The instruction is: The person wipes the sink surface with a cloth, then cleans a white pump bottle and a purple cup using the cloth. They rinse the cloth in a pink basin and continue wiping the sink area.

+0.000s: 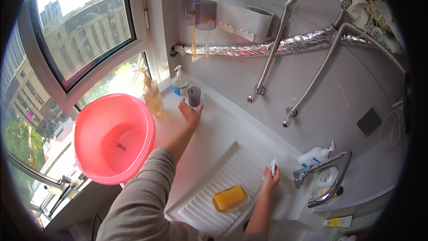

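My left hand (191,115) reaches across the white counter with its fingers apart and nothing in them. Just beyond its fingertips stands a small dark purple cup (194,97) with a blue item in it. Behind the cup is a clear pump bottle (180,81) with a blue label; left of it stands a taller pump bottle of amber liquid (152,93). At the right, my right hand (270,181) is closed on a crumpled white tissue (273,168) that sticks up from the fingers. A yellow sponge-like block (229,197) sits in a clear dish on the ribbed washboard (209,178).
A pink basin (114,138) stands tilted by the window at left. A chrome faucet (330,178) and a white pump bottle (314,156) are at right. Metal hoses (277,40) hang on the wall, beside a white holder (243,20) with purple cups.
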Available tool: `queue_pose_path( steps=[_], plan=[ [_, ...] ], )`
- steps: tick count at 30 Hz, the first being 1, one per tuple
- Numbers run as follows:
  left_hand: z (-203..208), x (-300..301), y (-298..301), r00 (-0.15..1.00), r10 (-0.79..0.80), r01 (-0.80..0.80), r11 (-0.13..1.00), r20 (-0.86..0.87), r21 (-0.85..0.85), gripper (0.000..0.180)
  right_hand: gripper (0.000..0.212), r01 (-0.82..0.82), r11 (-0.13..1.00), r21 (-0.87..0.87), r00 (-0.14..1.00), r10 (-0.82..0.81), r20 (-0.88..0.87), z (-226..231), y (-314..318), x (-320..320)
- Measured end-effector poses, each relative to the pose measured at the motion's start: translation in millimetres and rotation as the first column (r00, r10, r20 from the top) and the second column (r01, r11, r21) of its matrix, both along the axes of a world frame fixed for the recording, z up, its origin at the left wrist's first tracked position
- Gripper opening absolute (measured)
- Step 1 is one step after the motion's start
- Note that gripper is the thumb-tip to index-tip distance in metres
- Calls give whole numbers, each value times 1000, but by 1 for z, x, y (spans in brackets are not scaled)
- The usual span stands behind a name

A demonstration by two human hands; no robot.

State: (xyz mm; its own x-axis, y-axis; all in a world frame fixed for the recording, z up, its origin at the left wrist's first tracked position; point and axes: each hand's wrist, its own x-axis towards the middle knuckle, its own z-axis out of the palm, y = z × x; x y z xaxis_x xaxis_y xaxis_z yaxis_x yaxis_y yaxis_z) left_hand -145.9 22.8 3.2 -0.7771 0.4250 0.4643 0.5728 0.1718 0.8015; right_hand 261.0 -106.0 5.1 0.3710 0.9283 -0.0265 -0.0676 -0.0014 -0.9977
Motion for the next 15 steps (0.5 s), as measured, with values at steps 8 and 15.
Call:
queue_pose_path(
  steps=[8, 15],
  plan=[
    [23, -30, 17, 908, -255, 313, 941, 331, -133, 81, 35, -40, 998, -44, 997, 43, 68, 8, -19, -6],
    [23, 36, -22, 882, -409, 420, 908, 235, 3, 71, 31, -120, 989, -86, 993, 120, -5, 38, -37, -31]
  ],
)
